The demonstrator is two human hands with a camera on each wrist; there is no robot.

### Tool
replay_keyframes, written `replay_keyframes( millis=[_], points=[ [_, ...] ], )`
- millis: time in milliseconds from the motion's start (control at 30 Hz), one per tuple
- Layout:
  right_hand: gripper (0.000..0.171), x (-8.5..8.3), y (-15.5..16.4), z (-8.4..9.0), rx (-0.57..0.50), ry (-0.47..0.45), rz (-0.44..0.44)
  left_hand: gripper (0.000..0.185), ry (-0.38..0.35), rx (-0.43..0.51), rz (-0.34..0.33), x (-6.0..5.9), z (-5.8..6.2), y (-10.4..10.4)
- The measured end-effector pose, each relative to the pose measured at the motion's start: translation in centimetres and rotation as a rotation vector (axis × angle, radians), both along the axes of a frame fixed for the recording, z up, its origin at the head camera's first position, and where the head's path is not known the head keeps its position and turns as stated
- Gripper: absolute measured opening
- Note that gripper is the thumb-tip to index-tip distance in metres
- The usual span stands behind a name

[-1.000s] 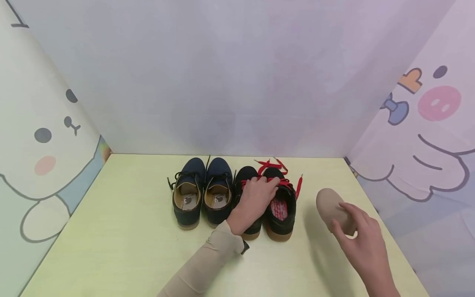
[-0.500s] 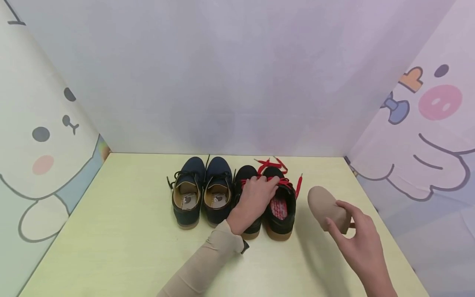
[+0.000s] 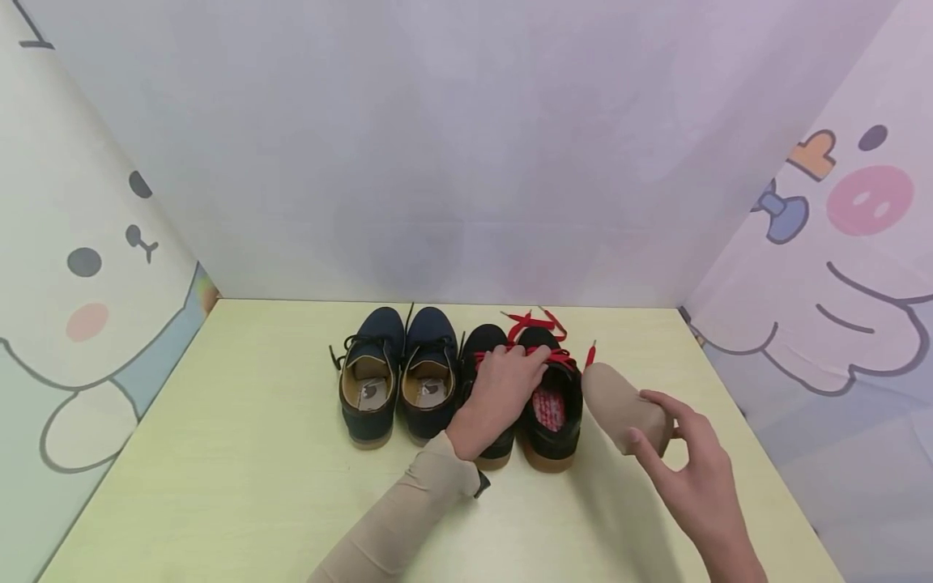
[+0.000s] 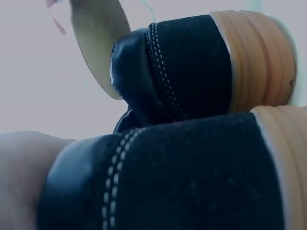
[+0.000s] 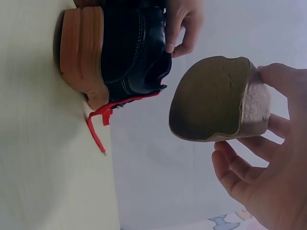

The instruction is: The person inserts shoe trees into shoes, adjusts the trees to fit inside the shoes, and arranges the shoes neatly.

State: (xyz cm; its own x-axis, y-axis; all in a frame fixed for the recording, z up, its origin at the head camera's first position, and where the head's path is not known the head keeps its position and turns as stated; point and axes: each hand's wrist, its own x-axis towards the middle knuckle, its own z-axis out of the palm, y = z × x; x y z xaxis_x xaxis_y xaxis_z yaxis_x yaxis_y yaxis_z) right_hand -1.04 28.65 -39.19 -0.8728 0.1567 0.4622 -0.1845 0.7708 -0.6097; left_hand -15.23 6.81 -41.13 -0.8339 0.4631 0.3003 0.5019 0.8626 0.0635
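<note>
tan shoe insert (image 3: 621,405) pinched by right hand (image 3: 692,478) beside black shoe (image 3: 554,405).

Right hand (image 5: 261,179) holds tan insert (image 5: 216,98) beside black shoe (image 5: 129,45).

The left arm wears a long, close-fitting beige sleeve (image 3: 408,518) that runs from the near edge of the head view up to the wrist, creased in soft folds near the cuff. A small dark strap or band (image 3: 482,484) shows at the sleeve's end. The left hand (image 3: 501,394) is bare, with no glove or ring in view. The right hand (image 3: 696,486) and its wrist are bare too, with no sleeve showing.
</note>
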Motion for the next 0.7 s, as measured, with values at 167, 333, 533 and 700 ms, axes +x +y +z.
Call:
replay_keyframes(
  millis=[167,333,533,700],
  points=[
    [0.058,0.0,-0.5,-0.2,-0.03,-0.014,0.022,0.019,0.0,0.008,-0.004,0.0,0.0,0.0],
    [0.059,-0.2,-0.9,-0.4,-0.052,0.018,0.074,0.018,0.005,0.018,-0.004,0.0,0.0,-0.1],
    [0.059,0.0,-1.3,-0.3,-0.056,0.023,0.1,0.018,0.004,0.032,-0.006,0.0,-0.1,-0.1],
    [0.06,0.1,-1.8,-0.3,-0.041,-0.004,0.133,0.018,0.002,0.042,-0.01,0.0,-0.1,-0.1]
  ],
)
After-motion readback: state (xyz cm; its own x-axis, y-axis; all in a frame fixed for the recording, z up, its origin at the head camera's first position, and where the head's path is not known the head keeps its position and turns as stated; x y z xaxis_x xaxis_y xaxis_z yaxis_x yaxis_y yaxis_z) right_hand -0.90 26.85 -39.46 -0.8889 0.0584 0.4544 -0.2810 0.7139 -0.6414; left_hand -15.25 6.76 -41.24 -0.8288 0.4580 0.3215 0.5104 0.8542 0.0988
